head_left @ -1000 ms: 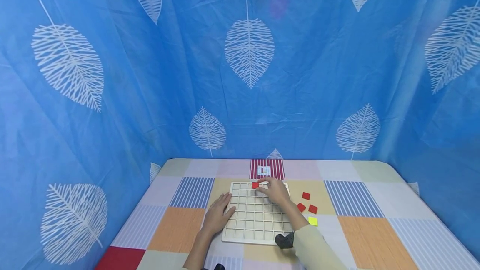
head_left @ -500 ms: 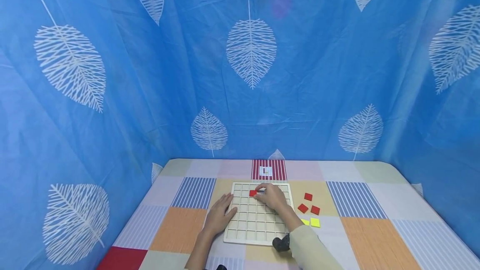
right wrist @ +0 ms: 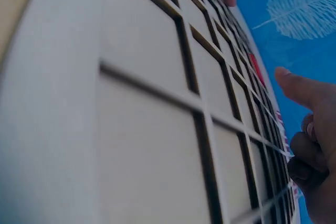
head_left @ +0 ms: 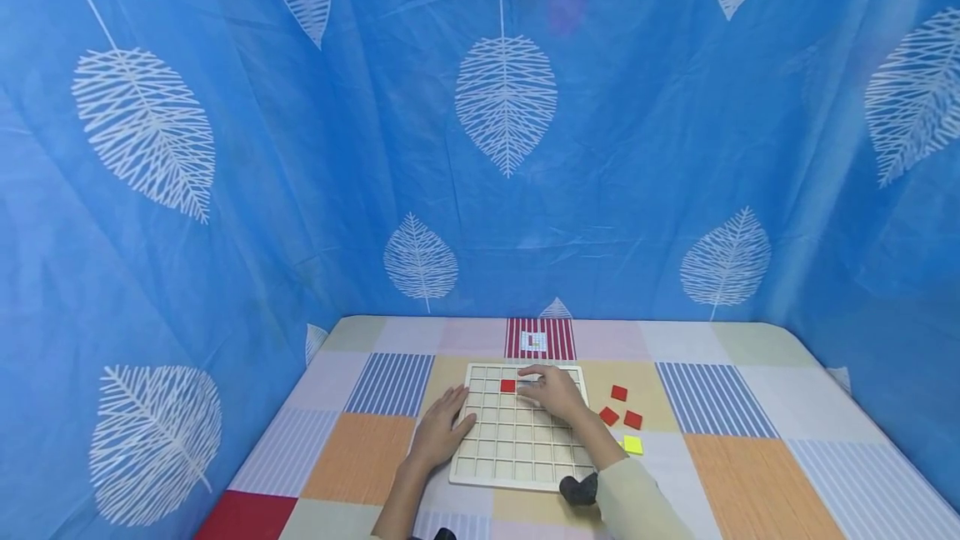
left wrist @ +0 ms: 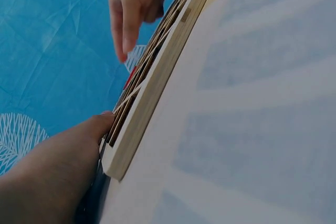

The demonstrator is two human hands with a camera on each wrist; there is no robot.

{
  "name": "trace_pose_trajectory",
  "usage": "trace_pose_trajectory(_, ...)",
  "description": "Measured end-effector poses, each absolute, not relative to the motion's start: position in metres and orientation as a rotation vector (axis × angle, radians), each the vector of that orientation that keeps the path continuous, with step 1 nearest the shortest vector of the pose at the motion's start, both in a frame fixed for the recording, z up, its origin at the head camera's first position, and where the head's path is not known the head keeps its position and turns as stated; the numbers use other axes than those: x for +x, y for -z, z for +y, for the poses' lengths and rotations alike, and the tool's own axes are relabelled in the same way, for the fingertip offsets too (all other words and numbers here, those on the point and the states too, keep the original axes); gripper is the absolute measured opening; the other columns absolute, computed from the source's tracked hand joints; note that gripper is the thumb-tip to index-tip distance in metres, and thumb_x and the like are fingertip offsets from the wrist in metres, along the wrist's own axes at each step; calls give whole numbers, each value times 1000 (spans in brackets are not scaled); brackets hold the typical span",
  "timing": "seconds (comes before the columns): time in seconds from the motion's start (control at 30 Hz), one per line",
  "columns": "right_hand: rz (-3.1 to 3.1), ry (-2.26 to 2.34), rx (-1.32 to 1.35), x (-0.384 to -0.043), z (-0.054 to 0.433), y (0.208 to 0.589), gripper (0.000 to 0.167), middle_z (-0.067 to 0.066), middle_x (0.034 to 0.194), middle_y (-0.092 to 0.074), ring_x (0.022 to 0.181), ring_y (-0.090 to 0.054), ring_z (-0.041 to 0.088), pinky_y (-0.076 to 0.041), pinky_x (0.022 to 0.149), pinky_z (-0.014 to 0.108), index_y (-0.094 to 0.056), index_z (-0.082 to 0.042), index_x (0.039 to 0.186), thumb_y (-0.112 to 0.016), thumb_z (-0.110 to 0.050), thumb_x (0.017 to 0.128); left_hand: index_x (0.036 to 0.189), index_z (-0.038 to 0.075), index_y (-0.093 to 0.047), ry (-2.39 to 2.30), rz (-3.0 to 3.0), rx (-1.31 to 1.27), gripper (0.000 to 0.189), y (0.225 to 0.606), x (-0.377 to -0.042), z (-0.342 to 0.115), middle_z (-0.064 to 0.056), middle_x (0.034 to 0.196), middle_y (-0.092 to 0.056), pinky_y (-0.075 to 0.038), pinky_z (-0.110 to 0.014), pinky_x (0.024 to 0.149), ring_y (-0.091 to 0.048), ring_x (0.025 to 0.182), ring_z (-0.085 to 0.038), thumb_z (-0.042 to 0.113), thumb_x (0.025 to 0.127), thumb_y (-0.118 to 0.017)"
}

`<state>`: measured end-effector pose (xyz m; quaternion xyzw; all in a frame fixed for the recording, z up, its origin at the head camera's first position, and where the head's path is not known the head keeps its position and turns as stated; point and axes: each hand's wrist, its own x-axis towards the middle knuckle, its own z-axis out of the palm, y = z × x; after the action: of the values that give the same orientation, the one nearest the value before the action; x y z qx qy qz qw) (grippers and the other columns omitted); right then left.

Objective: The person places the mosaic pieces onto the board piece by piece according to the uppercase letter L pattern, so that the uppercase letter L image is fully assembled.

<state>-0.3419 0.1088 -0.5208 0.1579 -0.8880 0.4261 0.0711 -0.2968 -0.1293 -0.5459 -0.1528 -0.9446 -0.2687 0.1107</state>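
Note:
A pale wooden grid board [head_left: 504,447] lies flat on the table. One square red tile [head_left: 507,386] sits in a cell near its far side; it shows as a red sliver [right wrist: 256,68] in the right wrist view. Just right of that tile is my right hand [head_left: 558,394], thumb and index finger apart with nothing held between them. My left hand [head_left: 440,427] rests along the board's left edge, fingers extended. In the left wrist view, the thumb of the left hand [left wrist: 58,163] touches the board's rim.
Right of the board lie three loose red tiles [head_left: 618,392] and a yellow tile [head_left: 633,445]; another yellow sliver is mostly hidden by the right forearm. A small printed grid card [head_left: 534,342] lies beyond the board. A blue leaf-patterned curtain [head_left: 600,190] surrounds the table.
The right hand carried the red tile toward me from the far edge, set it in a cell and let go, drawing slightly right. The left hand has stayed on the board.

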Motion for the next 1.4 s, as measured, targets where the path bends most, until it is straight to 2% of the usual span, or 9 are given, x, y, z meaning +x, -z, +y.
trace_pose_trajectory(0.17,-2616,-1386,422,-335,137,513,30,-6,43,-28,39,-19,7,-19,35,19,-69,-9,107,-72,-23,81,135,4,-46,778,-2783,-457,55,545,-297,-129,-12,139,-44,-29,-49,105,-35,130,-33,38,93,-50)
trace_pose_trajectory(0.33,-2623,-1329,314,-327,174,504,29,-4,46,-29,41,-21,7,-20,35,20,-69,-11,107,-72,-21,81,135,4,-46,774,-2780,-461,55,546,-297,-129,-12,139,-44,-29,-48,105,-35,130,-32,39,93,-50)
trace_pose_trajectory(0.53,-2597,-1274,192,-323,219,511,32,-4,48,-30,40,-24,9,-28,32,25,-67,-10,110,-72,-23,81,135,4,-46,790,-2778,-459,55,545,-296,-129,-12,139,-44,-29,-49,105,-35,130,-32,39,93,-50)
trace_pose_trajectory(0.7,-2632,-1291,89,-319,243,522,35,-3,49,-31,41,-29,11,-26,35,22,-67,-5,109,-73,-23,80,134,4,-47,801,-2766,-465,55,546,-295,-130,-12,139,-44,-30,-50,105,-35,130,-32,39,92,-50)
trace_pose_trajectory(1.0,-2759,-1104,60,-314,257,535,39,-1,56,-36,52,-33,14,-27,44,23,-67,-2,108,-75,-22,77,134,5,-48,805,-2759,-447,54,546,-295,-130,-11,138,-45,-31,-51,103,-36,129,-32,39,92,-52)
trace_pose_trajectory(1.2,-2776,-1095,16,-313,256,534,35,-1,54,-38,50,-36,15,-29,43,23,-67,-4,107,-74,-21,78,134,6,-48,814,-2772,-439,54,545,-295,-130,-11,139,-44,-31,-51,104,-36,130,-32,39,92,-52)
trace_pose_trajectory(1.4,-2756,-1097,14,-309,251,529,34,-2,51,-35,46,-33,13,-25,40,22,-68,-6,107,-73,-25,80,135,6,-47,813,-2782,-440,54,544,-296,-131,-10,139,-44,-29,-49,105,-35,130,-31,38,92,-52)
